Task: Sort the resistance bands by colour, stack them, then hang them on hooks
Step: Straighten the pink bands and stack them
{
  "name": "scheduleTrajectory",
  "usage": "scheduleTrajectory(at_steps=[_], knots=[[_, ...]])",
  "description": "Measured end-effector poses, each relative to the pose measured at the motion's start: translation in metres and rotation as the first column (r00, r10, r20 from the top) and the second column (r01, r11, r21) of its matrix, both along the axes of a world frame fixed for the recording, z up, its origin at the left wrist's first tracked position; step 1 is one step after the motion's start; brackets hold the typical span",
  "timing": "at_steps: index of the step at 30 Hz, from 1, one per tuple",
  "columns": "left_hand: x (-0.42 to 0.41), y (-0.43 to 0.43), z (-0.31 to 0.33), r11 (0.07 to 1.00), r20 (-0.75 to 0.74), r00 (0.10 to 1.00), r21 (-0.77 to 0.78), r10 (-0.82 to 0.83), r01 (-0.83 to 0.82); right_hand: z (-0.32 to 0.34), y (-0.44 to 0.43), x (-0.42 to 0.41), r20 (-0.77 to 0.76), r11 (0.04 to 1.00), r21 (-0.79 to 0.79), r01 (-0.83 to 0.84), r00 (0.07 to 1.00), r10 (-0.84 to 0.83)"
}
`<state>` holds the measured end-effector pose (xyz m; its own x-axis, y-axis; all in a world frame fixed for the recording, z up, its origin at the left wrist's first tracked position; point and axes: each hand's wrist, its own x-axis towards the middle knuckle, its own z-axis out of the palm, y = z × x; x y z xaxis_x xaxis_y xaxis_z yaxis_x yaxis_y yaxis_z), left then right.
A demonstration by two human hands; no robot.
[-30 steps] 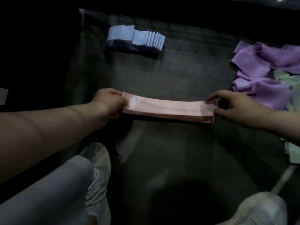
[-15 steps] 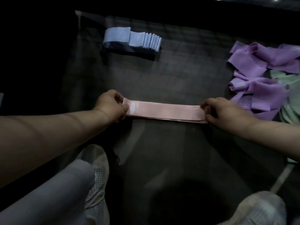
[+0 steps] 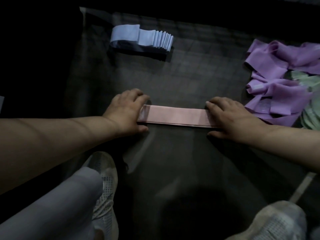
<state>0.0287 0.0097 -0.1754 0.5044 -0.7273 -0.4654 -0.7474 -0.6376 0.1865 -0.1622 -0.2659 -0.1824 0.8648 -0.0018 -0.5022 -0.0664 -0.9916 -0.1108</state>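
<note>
A flat stack of pink resistance bands (image 3: 174, 116) lies on the dark floor mat (image 3: 190, 75) in the middle of the view. My left hand (image 3: 126, 113) rests palm down on its left end, fingers at the far edge and thumb at the near edge. My right hand (image 3: 228, 118) presses the right end the same way. A neat stack of light blue bands (image 3: 143, 38) sits at the back left. Loose purple bands (image 3: 280, 66) lie in a heap at the right, with pale green bands (image 3: 311, 111) partly under them.
My two pale shoes (image 3: 103, 179) (image 3: 277, 222) and a grey trouser leg (image 3: 52, 213) fill the bottom of the view. The mat's left edge (image 3: 81, 49) meets dark floor. The scene is dim.
The pink stack has gone from held up and sagging between my pinching hands to lying flat on the mat. Both hands now lie on top of its ends.
</note>
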Motion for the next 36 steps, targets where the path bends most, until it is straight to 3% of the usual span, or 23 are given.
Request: scheduleTrajectory(at_steps=[2,4,9,19,21,22,24,26,28,36], knots=[[0.004,-0.002,-0.004,0.989,0.005,0.990,0.034,-0.144,0.144,-0.004,0.001,0.004,-0.014,1.000,-0.011,0.002,1.000,-0.002],[0.006,-0.005,-0.008,0.980,0.017,0.982,0.059,-0.190,0.189,-0.007,0.002,0.006,0.012,1.000,-0.030,0.004,1.000,-0.004],[0.010,-0.004,-0.012,0.977,0.043,0.976,0.001,-0.212,0.213,-0.009,0.005,0.003,0.088,0.999,0.015,0.046,0.995,-0.047],[0.009,0.001,-0.014,0.978,0.045,0.980,-0.065,-0.193,0.196,-0.003,-0.005,-0.005,0.026,0.988,0.095,0.124,0.992,-0.127],[0.003,0.003,-0.014,0.996,-0.013,1.000,-0.086,-0.003,0.002,-0.004,-0.002,-0.014,0.119,0.922,0.172,0.346,0.922,-0.368],[-0.002,0.002,-0.013,0.977,-0.058,0.982,-0.111,0.177,-0.183,-0.010,-0.002,-0.019,0.122,0.824,0.230,0.517,0.825,-0.552],[-0.010,-0.001,-0.013,0.791,-0.189,0.795,-0.116,0.577,-0.601,-0.018,-0.004,-0.023,-0.048,0.530,0.282,0.800,0.564,-0.824],[-0.015,-0.001,-0.018,0.555,-0.261,0.550,-0.058,0.793,-0.829,-0.025,-0.003,-0.028,-0.209,0.351,0.288,0.891,0.416,-0.885],[-0.018,0.002,-0.025,0.470,-0.294,0.460,-0.041,0.838,-0.882,-0.024,0.001,-0.029,-0.231,0.318,0.297,0.900,0.391,-0.891],[-0.021,-0.004,-0.020,0.427,-0.332,0.423,-0.064,0.843,-0.902,-0.030,-0.001,-0.029,-0.211,0.304,0.267,0.915,0.363,-0.908]])
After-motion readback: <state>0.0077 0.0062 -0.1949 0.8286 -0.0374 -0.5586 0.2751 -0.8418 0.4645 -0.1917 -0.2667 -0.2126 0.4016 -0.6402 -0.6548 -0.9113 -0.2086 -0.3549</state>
